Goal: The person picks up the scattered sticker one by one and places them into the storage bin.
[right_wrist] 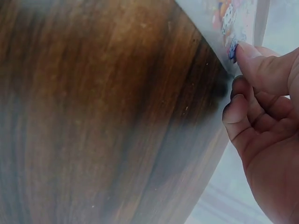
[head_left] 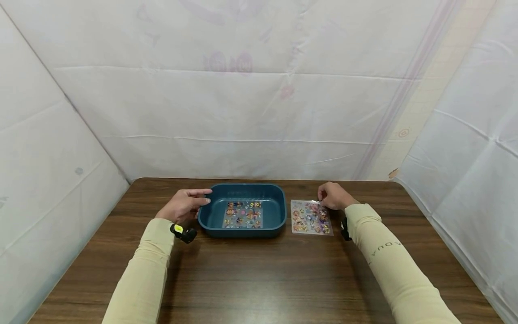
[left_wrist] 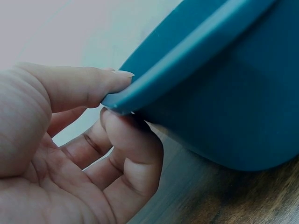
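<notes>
A dark blue plastic basin [head_left: 243,233] stands on the table, and a clear sheet of cartoon stickers [head_left: 243,215] lies flat on its bottom. My left hand [head_left: 183,204] pinches the basin's left rim, thumb on top and curled fingers beneath, as the left wrist view shows at the rim [left_wrist: 154,77]. To the right of the basin is a second clear sticker sheet [head_left: 309,218] with small colourful figures. My right hand [head_left: 335,196] pinches that sheet's far right corner between thumb and fingers; in the right wrist view the sheet [right_wrist: 229,18] slants up from the wood.
The brown wood-grain table [head_left: 259,279] stretches toward me in front of the basin. White cloth sheets [head_left: 259,112] hang behind the table and at both sides. A dark wrist camera [head_left: 187,234] sits on the left wrist.
</notes>
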Demonstrator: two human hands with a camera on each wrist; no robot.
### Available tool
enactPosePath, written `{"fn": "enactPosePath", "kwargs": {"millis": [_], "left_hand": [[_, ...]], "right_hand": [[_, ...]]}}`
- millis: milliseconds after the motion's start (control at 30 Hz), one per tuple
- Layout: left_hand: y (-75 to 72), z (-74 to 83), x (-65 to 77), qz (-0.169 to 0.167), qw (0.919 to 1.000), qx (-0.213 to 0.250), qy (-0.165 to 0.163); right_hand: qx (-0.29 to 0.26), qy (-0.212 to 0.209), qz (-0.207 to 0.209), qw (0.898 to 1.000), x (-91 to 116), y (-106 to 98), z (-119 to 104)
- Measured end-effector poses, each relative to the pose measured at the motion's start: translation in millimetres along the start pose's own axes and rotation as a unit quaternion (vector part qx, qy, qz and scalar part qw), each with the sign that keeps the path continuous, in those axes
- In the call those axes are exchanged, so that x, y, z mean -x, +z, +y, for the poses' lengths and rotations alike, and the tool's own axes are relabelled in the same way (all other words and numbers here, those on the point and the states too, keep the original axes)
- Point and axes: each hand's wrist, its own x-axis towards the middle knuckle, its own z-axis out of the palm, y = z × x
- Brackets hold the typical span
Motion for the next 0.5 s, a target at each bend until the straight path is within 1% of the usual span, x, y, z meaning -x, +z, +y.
{"fn": "enactPosePath", "kwargs": {"millis": [233, 400, 500], "left_hand": [[0.5, 1.2, 0.3, 0.002, 1.0, -0.001, -0.002], [0.3, 1.0, 0.5, 0.0, 1.0, -0.002, -0.002], [-0.1, 0.8, 0.1, -0.001, 1.0, -0.002, -0.001]], "right_hand": [[-0.005, -0.002, -0.001, 1.0, 0.3, 0.5, 1.4], [-0.004, -0.01, 0.009, 1.0, -0.7, 0.2, 3.2], [-0.012, -0.016, 0.016, 1.0, -0.5, -0.5, 3.1]]}}
